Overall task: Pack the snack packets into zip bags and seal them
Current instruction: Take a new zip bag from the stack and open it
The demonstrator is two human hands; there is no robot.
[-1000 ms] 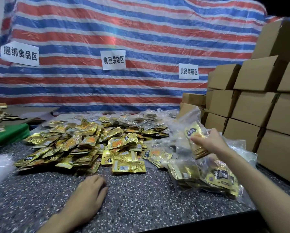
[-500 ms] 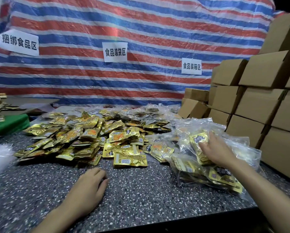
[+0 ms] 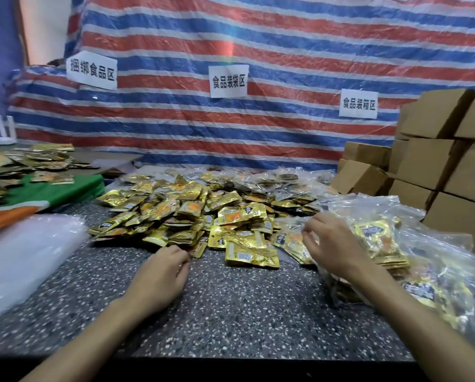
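Note:
A heap of loose gold snack packets (image 3: 192,213) covers the middle of the speckled table (image 3: 231,312). Filled clear zip bags (image 3: 382,238) holding gold packets are piled at the right. My right hand (image 3: 330,244) hovers at the left edge of those bags with fingers loosely bent, gripping nothing that I can see. My left hand (image 3: 162,271) rests on the table with loosely curled fingers. Its fingertips are at the front edge of the loose heap and hold nothing. A stack of empty clear zip bags (image 3: 24,252) lies at the left.
Brown cardboard boxes (image 3: 451,161) are stacked at the right, behind the filled bags. A green and orange cloth (image 3: 60,191) with more gold packets (image 3: 46,161) beyond it is at the far left. A striped tarp (image 3: 258,133) with paper signs hangs behind the table.
My right hand lowered the filled bag onto the pile at the right, let go and shifted left. My left hand slid forward to the edge of the loose heap.

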